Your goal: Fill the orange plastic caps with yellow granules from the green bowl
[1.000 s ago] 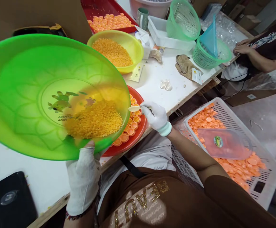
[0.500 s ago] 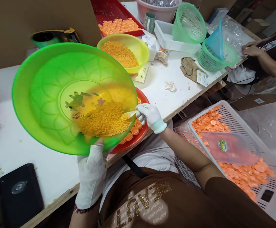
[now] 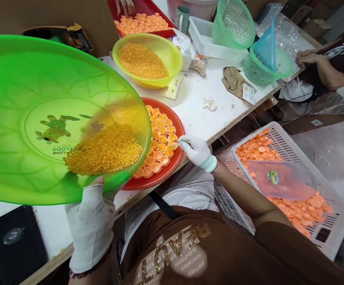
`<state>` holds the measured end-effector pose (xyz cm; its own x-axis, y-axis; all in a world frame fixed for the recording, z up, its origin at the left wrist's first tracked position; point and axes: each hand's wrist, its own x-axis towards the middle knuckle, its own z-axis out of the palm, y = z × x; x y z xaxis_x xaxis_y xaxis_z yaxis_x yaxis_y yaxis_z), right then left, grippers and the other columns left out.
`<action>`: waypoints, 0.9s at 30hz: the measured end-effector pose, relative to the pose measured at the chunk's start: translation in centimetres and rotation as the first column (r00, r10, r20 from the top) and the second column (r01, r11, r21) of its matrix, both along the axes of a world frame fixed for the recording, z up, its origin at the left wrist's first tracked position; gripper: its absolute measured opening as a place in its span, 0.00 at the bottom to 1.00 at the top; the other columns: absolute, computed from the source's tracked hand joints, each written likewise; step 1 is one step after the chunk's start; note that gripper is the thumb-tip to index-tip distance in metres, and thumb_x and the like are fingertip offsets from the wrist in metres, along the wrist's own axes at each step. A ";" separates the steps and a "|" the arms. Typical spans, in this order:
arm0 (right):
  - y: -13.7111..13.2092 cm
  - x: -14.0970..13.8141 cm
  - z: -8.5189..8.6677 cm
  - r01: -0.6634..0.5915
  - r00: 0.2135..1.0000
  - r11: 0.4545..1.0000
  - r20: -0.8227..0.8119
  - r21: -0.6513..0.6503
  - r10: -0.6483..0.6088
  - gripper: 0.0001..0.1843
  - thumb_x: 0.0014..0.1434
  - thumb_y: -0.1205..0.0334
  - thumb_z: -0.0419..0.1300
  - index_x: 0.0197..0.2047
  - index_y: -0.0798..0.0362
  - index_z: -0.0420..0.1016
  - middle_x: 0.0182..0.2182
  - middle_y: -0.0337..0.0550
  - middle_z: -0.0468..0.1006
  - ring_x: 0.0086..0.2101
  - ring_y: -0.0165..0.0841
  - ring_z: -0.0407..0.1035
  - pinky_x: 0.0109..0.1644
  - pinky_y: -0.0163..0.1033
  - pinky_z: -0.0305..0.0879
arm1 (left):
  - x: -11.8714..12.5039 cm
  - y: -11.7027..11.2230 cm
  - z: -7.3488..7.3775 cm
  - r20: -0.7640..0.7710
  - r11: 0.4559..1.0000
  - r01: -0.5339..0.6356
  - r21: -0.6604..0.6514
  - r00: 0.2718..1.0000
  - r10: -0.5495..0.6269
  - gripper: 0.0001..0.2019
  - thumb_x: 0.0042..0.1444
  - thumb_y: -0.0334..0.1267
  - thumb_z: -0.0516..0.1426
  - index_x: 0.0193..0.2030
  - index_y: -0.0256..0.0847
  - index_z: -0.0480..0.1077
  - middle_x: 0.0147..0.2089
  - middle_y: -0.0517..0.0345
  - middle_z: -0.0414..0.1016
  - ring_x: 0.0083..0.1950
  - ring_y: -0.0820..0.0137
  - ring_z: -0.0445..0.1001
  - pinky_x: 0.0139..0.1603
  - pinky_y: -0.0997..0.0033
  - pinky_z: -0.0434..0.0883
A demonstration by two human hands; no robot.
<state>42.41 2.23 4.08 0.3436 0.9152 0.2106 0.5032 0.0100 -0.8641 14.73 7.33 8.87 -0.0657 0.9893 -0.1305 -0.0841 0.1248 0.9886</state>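
My left hand (image 3: 91, 221), in a white glove, grips the near rim of a large green plastic basin (image 3: 41, 118) tilted up above the table. A heap of small yellow pellets (image 3: 105, 149) lies in its lower right part. My right hand (image 3: 198, 151), also gloved, pinches a small white spoon (image 3: 173, 145) whose tip rests over orange caps (image 3: 159, 138) set in rows on a red round tray (image 3: 172, 166). Several of the caps hold yellow pellets.
A yellow bowl (image 3: 160, 47) of pellets stands behind the red tray. Further back are a red tray of caps (image 3: 139, 23), green baskets (image 3: 234, 23), a white tray and a cloth. A white crate (image 3: 281, 134) of orange caps sits at my right. Another person's arm (image 3: 323, 67) rests at the table's far right end.
The green basin swung left and nearer the camera, uncovering the red tray. My right hand drew the spoon out of the basin and lowered it onto the caps.
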 end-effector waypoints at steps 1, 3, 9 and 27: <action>-0.1 0.0 0.1 -0.004 1.000 1.000 0.020 0.012 0.004 0.10 0.64 0.56 0.58 0.39 0.51 0.78 0.32 0.42 0.80 0.34 0.33 0.74 0.48 0.40 0.70 | 0.1 -0.1 0.2 0.012 1.000 -0.014 0.007 1.000 0.014 0.22 0.58 0.39 0.65 0.59 0.54 0.75 0.65 0.61 0.74 0.74 0.55 0.63 0.63 0.57 0.78; 0.0 0.0 0.4 0.034 0.999 0.999 -0.010 0.009 -0.034 0.10 0.65 0.55 0.58 0.39 0.50 0.78 0.31 0.40 0.79 0.34 0.33 0.73 0.47 0.40 0.70 | 0.5 -0.2 0.6 0.048 0.999 -0.037 0.001 0.998 0.037 0.24 0.58 0.36 0.64 0.62 0.54 0.73 0.68 0.61 0.71 0.72 0.55 0.66 0.59 0.61 0.81; 2.6 -1.3 1.8 0.168 0.902 0.982 -0.390 -0.080 -0.186 0.12 0.66 0.51 0.57 0.41 0.50 0.75 0.25 0.35 0.74 0.23 0.28 0.67 0.30 0.35 0.67 | 1.7 -0.9 1.0 0.112 0.999 -0.031 -0.044 0.993 0.036 0.30 0.56 0.33 0.65 0.67 0.48 0.70 0.68 0.55 0.71 0.66 0.57 0.73 0.55 0.67 0.81; 6.0 -4.2 1.0 -0.069 0.637 0.968 -0.757 -0.243 -0.144 0.14 0.56 0.52 0.66 0.37 0.53 0.73 0.22 0.33 0.74 0.18 0.23 0.63 0.15 0.27 0.55 | 0.7 -0.9 0.2 0.110 0.997 -0.050 -0.058 0.992 0.056 0.32 0.55 0.35 0.65 0.68 0.45 0.69 0.70 0.51 0.69 0.67 0.54 0.72 0.64 0.55 0.76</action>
